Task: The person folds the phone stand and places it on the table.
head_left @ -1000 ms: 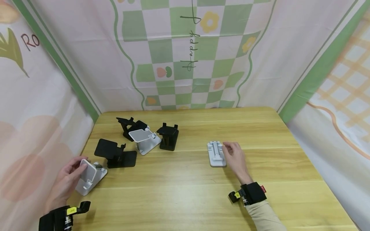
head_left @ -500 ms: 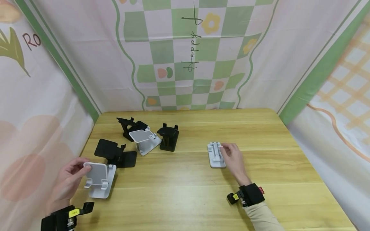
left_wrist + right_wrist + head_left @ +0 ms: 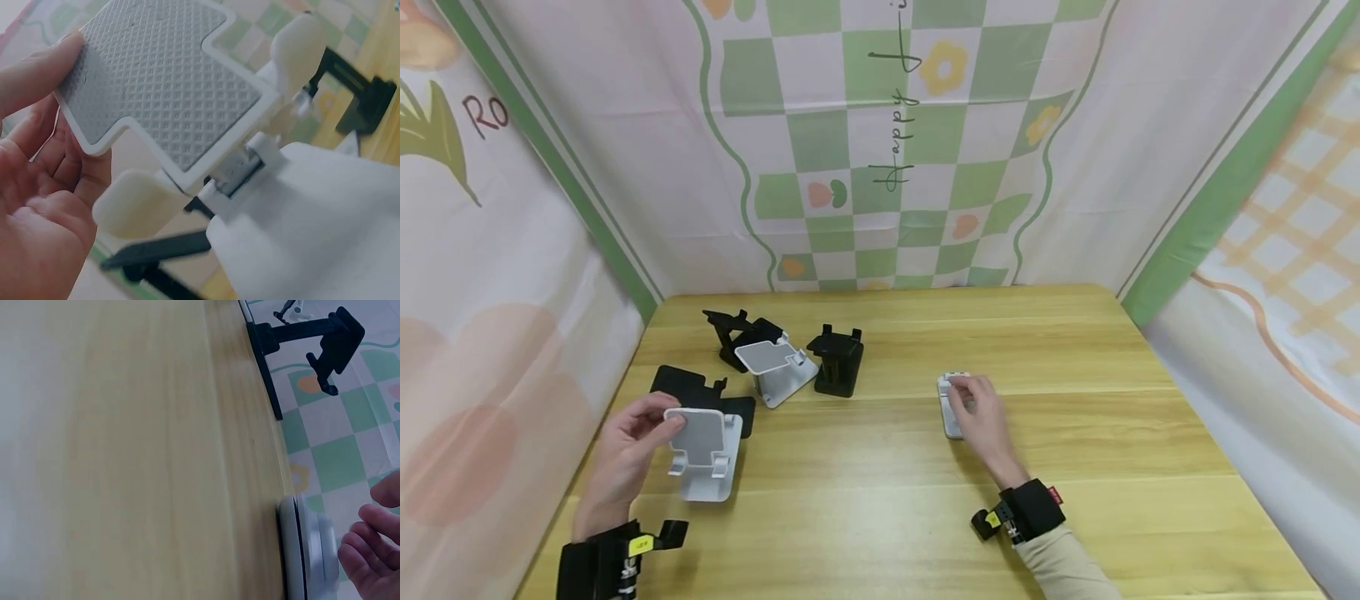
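Observation:
My left hand pinches a white phone stand by the edge of its grey-padded plate, thumb on the padded face. The left wrist view shows the plate's diamond-textured pad, two lip hooks and the hinge, with the stand's smooth white base swung out below. My right hand hovers over a second white phone stand, which lies folded flat on the table and is partly covered by the hand in the head view. From the right wrist, its fingers appear loosely bent, apart from the folded stand, with nothing between them.
Behind the held stand is an unfolded black phone stand, partly hidden. Farther back stand another black one, an unfolded white one and a black one. Printed cloth hangs round the wooden table.
My left hand has moved right, turning the white stand so its padded plate faces me. My right hand has shifted slightly left, from the folded stand's side to over it.

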Tool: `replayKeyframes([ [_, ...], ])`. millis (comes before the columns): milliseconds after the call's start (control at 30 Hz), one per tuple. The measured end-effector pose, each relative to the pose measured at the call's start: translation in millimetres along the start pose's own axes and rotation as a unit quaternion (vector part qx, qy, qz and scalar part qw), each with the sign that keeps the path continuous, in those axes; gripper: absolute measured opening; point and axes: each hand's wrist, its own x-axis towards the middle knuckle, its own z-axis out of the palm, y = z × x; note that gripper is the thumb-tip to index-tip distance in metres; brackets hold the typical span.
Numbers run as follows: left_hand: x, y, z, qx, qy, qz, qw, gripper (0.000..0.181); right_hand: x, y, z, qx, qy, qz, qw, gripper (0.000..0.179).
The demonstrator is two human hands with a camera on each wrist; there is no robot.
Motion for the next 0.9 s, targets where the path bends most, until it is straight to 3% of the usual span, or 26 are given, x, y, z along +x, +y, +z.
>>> replayKeyframes([
  [167,4.9,3.1,24.5,0.012,0.011,-0.026,0.9995,0.033,-1.5,-4,8,0.018,0.012,-0.032,0.9993,0.022],
  [300,11.3,6.8,46.5,0.005,0.029,-0.046,0.9985,0.023,-0.8,-11,12,0.033,0.001,-0.035,0.9988,0.023],
  [433,19.2,7.9,67.7,-0.006,0.038,-0.06,0.9975,0.018,0.4,-19,16,0.057,-0.021,-0.019,0.998,0.026],
  [533,24.4,6.1,81.8,-0.019,0.041,-0.064,0.9969,0.02,0.5,-26,18,0.093,-0.063,0.001,0.9936,0.032],
  [733,33.5,1.5,106.2,-0.027,0.047,-0.058,0.9968,0.021,-0.4,-37,22,0.171,-0.204,0.045,0.9628,0.052],
  [900,40.7,-2.6,125.7,-0.03,0.051,-0.06,0.9964,0.018,-0.3,-44,24,0.21,-0.261,0.054,0.9406,0.054],
])
